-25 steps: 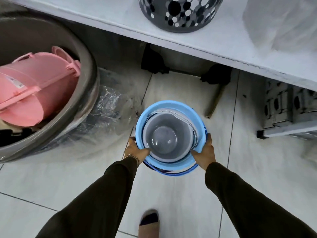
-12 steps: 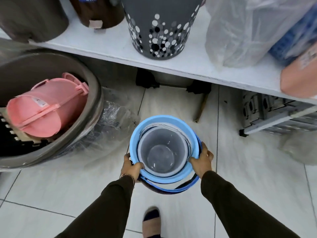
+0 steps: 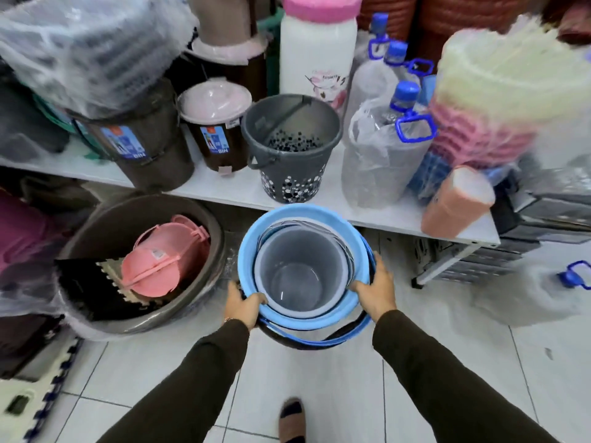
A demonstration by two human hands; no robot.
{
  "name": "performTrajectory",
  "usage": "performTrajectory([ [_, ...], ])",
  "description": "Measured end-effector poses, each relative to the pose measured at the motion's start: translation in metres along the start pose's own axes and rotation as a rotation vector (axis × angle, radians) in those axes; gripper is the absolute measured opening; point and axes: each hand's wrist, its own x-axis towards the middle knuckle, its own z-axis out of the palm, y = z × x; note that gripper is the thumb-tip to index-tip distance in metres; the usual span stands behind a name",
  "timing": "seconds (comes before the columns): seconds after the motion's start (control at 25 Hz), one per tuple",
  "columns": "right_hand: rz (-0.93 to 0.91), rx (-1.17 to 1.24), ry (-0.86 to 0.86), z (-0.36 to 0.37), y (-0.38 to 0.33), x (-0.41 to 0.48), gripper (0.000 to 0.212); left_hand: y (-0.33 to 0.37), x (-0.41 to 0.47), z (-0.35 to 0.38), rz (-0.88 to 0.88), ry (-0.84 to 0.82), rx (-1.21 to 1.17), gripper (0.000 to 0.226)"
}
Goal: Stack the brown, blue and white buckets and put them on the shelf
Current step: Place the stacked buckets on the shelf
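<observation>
A nested stack of buckets hangs in the air just in front of the white shelf. The white bucket sits innermost, inside the light blue bucket. Only a dark sliver of the brown bucket shows underneath, with blue handles drooping at the front. My left hand grips the stack's left rim and my right hand grips its right rim. The stack's far rim is level with the shelf's front edge.
On the shelf stand a grey dotted bucket, two brown bins, wrapped bottles, a tall white canister and an orange container. A big grey tub with a pink bucket sits on the floor left.
Both hands have lifted the bucket stack from low near the floor up to shelf height. The view has tilted up, so the shelf's contents now show.
</observation>
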Motion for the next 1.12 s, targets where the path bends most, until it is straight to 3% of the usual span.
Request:
performTrajectory([
  [0.16, -0.196, 0.031, 0.085, -0.049, -0.088, -0.054, 0.087, 0.081, -0.068, -0.029, 0.169, 0.032, -0.048, 0.058],
  [0.32, -0.385, 0.029, 0.159, -0.085, -0.176, -0.071, 0.088, 0.163, -0.099, -0.045, 0.318, 0.028, -0.119, 0.049],
  [0.6, -0.557, 0.048, 0.297, -0.107, -0.334, -0.005, 0.095, 0.337, -0.068, -0.041, 0.532, -0.009, -0.127, 0.057],
  [0.84, -0.481, 0.021, 0.336, -0.083, -0.395, 0.083, 0.090, 0.415, 0.039, -0.017, 0.445, -0.066, -0.090, 0.054],
  [0.96, -0.399, 0.006, 0.312, -0.059, -0.398, 0.123, 0.078, 0.418, 0.135, 0.000, 0.361, -0.112, -0.055, 0.056],
  [1.12, -0.282, -0.081, 0.267, -0.024, -0.372, 0.171, 0.077, 0.393, 0.218, 0.021, 0.195, -0.126, 0.041, 0.064],
])
